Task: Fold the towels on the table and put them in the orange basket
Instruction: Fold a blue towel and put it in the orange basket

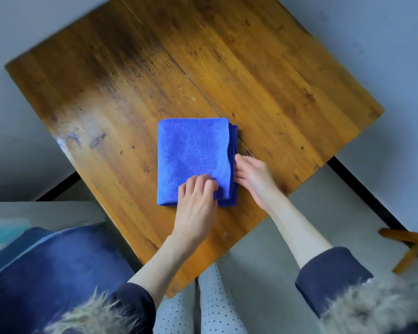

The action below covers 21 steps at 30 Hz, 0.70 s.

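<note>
A blue towel [191, 155] lies folded into a thick rectangle near the front edge of the wooden table [135, 100]. My left hand [197, 201] rests on the towel's near corner with its fingers curled down onto the cloth. At the towel's right edge, my right hand [253, 177] touches the stacked layers with its fingertips. No orange basket is in view.
A dark blue cushion or bag [48, 268] sits at the lower left beside the table. Part of a wooden stool or chair [410, 249] shows at the right edge. Grey floor surrounds the table.
</note>
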Tool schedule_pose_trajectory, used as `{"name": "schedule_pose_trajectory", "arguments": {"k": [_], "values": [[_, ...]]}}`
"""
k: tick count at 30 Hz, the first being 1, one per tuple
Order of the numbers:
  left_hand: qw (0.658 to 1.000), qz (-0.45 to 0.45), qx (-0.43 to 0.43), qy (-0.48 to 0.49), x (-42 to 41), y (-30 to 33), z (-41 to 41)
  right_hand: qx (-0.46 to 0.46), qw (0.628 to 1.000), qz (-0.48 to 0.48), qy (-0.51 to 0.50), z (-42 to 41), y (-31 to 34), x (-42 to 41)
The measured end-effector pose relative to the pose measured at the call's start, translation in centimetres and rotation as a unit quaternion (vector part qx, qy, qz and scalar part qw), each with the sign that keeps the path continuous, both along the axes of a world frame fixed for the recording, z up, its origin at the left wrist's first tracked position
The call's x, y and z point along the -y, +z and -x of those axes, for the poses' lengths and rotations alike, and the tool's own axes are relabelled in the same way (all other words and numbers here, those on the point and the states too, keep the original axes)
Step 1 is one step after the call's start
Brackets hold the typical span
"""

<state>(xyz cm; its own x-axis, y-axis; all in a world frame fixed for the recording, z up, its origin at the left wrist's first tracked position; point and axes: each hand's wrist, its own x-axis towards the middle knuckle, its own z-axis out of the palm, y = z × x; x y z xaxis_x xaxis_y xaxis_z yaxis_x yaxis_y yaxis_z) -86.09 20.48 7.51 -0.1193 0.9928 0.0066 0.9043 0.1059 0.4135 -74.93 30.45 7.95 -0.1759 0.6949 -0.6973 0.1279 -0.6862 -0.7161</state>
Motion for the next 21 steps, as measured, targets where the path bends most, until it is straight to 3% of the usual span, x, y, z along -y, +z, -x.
{"name": "schedule_pose_trajectory", "arguments": {"k": [4, 8, 13, 21], "values": [[0.998, -0.002, -0.053, -0.039, 0.5, -0.9, 0.2, 0.075, 0.993, -0.066, 0.065, 2.4, -0.4, -3.4], [0.997, -0.016, -0.052, -0.046, 0.6, -1.5, 0.4, 0.136, 0.980, -0.105, 0.101, 2.9, -1.1, -4.8], [0.993, -0.073, -0.045, -0.078, 1.7, -2.1, 1.3, 0.073, 0.990, -0.089, 0.082, 1.8, -1.5, -4.2], [0.996, -0.030, -0.035, -0.071, 1.2, -1.8, 0.5, 0.050, 0.998, -0.033, 0.033, 1.9, -1.8, -4.7]]}}
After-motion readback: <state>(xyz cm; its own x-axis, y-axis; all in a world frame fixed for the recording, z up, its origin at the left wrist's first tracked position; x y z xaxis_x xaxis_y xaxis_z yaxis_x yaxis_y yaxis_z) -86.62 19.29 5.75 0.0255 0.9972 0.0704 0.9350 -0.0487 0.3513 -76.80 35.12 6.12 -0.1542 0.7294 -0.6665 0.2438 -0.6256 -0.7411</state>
